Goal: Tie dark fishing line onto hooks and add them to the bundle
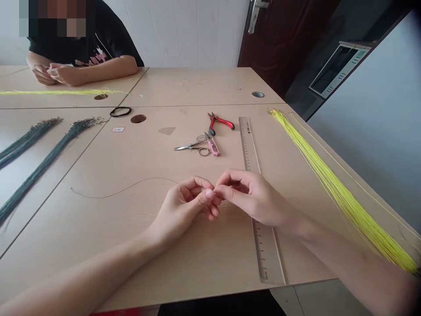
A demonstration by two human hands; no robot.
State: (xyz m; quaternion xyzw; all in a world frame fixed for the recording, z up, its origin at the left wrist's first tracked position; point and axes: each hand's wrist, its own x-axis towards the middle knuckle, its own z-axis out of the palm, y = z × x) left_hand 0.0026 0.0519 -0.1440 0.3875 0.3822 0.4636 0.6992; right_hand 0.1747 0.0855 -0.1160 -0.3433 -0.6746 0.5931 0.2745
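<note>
left hand: pinching, fingers curled | right hand: pinching | fingertips: close together

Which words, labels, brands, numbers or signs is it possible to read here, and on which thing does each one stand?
"cm": ruler, near end.
"2", "3", "4": same ruler, farther up.
Ruler's far-end mark and numbers: too small.
Tag: print too blurred to read.
White frame: marks too small.
I can read no other text.

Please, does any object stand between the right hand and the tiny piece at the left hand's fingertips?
Nothing visible does: the right hand meets the tiny piece beside the left hand. The ruler lies beneath, not between.
</note>
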